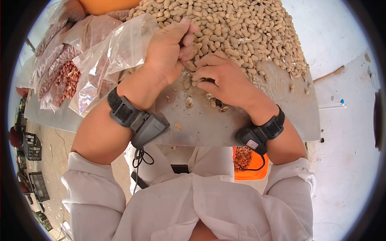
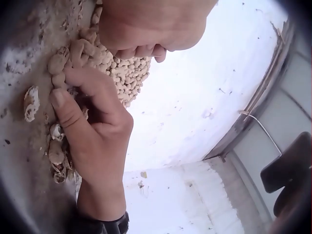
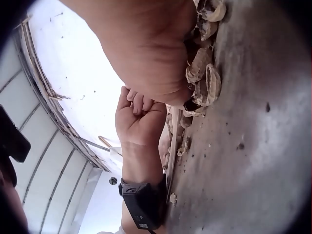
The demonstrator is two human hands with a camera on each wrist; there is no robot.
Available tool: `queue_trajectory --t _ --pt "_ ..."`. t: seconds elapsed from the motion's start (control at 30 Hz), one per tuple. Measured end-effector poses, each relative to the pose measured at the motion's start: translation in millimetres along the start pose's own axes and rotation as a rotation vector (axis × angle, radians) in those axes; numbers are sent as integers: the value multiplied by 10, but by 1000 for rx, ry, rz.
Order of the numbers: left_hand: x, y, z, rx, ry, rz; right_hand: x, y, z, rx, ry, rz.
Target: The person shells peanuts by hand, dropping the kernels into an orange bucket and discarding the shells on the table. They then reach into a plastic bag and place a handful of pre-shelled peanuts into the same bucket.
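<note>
My left hand (image 1: 167, 50) is raised over the near left edge of a heap of unshelled peanuts (image 1: 241, 28). Its fingers curl in toward the palm, as the right wrist view shows too, and nothing shows between them. Low on the metal tabletop (image 1: 169, 112), my right hand (image 1: 223, 80) bends its fingers at the heap's front edge. In the left wrist view its thumb and index fingertips pinch a peanut in its shell (image 2: 58, 79). Broken shells (image 3: 207, 83) lie under and beside the right palm, with another shell piece (image 2: 31, 104) lying apart on the metal.
Clear plastic bags (image 1: 116, 52) of red peanut kernels (image 1: 68, 80) lie left of the heap, below an orange container (image 1: 108, 6). Under the table's front edge stands an orange basin (image 1: 251, 170) with reddish contents. Black crates (image 1: 38, 186) are on the floor at left.
</note>
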State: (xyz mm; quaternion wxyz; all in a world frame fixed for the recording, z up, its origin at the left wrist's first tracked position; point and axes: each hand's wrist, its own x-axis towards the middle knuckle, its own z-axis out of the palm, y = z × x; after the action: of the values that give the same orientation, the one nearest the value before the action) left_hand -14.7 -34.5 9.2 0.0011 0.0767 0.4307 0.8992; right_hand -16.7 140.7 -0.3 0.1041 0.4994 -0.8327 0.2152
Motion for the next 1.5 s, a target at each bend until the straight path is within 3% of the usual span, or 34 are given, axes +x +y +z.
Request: queue_trajectory --t 0.1,0.2,0.3,0.37,0.5,0.6,0.8,1.1,1.27,1.37,1.5 --pt "-19 -3 23 49 -3 -13 9 68 14 215 126 -42" --pt "-33 -3 29 116 -26 -53 -12 -9 -108 578 215 262" --pt "-52 -36 29 171 -123 -95 -25 72 -154 470 344 199" --pt "-73 -42 51 220 -202 -107 -38 65 -157 571 376 250" --pt "-105 -100 109 387 -147 -60 -21 -5 -146 855 492 264" --pt "-104 -110 93 386 -158 -72 -47 34 -174 862 562 301" --pt "-125 -124 97 325 -197 -27 -37 33 -157 1086 533 328" --pt "-119 -153 102 310 -213 -42 -24 53 -129 908 509 302" --pt "-133 -140 91 310 -205 -56 -33 26 -160 981 505 318" --pt "-142 -136 76 400 -244 -51 -46 0 -199 931 487 285" --pt "-139 -158 58 640 -305 95 -68 -25 -266 813 455 226"
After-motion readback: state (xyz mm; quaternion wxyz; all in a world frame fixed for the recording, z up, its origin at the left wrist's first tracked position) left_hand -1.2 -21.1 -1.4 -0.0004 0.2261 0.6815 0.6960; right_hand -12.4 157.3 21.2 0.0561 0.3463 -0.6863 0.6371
